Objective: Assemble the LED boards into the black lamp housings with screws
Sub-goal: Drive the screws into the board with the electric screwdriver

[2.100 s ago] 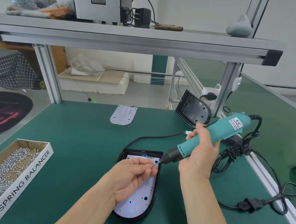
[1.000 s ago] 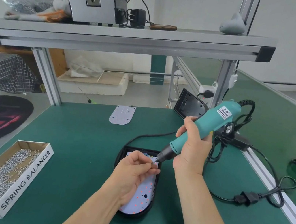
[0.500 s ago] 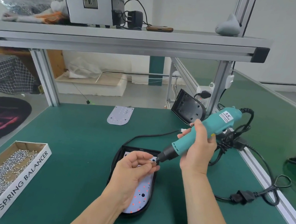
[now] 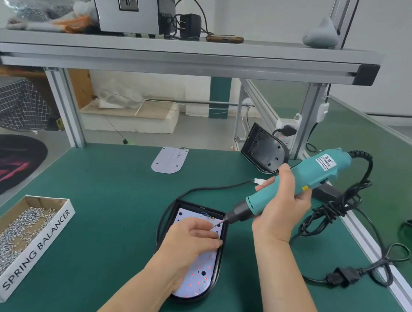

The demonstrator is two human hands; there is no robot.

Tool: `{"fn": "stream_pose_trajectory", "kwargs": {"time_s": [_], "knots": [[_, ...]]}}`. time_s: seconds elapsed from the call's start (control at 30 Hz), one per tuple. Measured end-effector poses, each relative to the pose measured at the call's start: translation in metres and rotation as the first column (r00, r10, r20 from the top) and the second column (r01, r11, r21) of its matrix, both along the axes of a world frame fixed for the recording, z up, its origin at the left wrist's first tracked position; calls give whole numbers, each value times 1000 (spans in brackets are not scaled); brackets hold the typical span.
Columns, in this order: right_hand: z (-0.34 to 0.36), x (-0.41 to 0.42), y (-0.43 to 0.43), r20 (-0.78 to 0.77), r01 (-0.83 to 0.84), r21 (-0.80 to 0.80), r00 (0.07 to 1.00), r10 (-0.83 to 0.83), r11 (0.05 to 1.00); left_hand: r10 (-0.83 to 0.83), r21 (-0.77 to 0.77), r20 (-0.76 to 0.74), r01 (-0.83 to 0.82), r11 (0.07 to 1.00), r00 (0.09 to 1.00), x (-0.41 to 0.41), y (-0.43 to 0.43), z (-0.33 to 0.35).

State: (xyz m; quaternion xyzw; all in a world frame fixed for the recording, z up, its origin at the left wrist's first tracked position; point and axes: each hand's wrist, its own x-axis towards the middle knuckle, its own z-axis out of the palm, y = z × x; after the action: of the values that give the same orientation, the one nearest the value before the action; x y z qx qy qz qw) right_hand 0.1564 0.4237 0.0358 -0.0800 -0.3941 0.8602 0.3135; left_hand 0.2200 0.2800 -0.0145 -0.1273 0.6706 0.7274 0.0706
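A black lamp housing [image 4: 223, 241], flat with one rounded end, lies beneath the left hand [image 4: 191, 244], rounded end toward the person. A white LED board [image 4: 197, 280] with red dots and dark holes sits inside it, partly covered by that hand. A small item, apparently a screw [image 4: 214, 225], is pinched at the left fingertips against the bit of the teal electric screwdriver [image 4: 302, 181], which the right hand [image 4: 282, 207] grips. A second housing [image 4: 264, 150] stands tilted beyond the right hand. A bare LED board [image 4: 169, 159] lies flat beyond the left hand. Loose screws [image 4: 0, 240] lie well to the left of it.

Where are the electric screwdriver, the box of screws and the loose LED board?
electric screwdriver [image 4: 331, 176]: head view, teal body just below its label.
box of screws [image 4: 35, 250]: head view, white lettered side wall.
loose LED board [image 4: 169, 161]: head view, middle of its face.
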Motion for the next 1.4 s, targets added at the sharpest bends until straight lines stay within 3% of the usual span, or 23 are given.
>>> {"fn": "stream_pose_trajectory", "kwargs": {"time_s": [0.1, 0.13, 0.2, 0.27, 0.43, 0.6, 0.77, 1.4], "knots": [[1, -1, 0, -5, 8, 8, 1000, -8, 1000, 71, -374, -49, -85, 924, 996, 0, -5, 2], [0, -2, 0, -17, 16, 28, 1000, -16, 999, 56, -549, -90, -96, 830, 994, 0, -5, 3], [-1, -2, -1, -37, 37, 84, 999, -34, 996, -44, -833, -108, -66, 550, 993, 1, -3, 4], [-2, -2, -4, -49, 68, 170, 997, -60, 983, -110, -927, -98, -51, 373, 989, 2, 0, 4], [2, -7, -15, -48, 122, 390, 993, -112, 913, -250, -982, -69, -22, 187, 966, -4, 1, -1], [-11, -17, -26, -75, 156, 574, 988, -137, 804, -271, -989, -75, -37, 140, 960, -4, 2, -2], [-16, -20, -28, -121, 200, 623, 980, -159, 756, -295, -995, -70, -45, 94, 953, -7, 4, -2], [-14, -18, -33, -116, 190, 683, 981, -153, 705, -320, -997, -32, -9, 73, 947, -8, 4, -4]]}}
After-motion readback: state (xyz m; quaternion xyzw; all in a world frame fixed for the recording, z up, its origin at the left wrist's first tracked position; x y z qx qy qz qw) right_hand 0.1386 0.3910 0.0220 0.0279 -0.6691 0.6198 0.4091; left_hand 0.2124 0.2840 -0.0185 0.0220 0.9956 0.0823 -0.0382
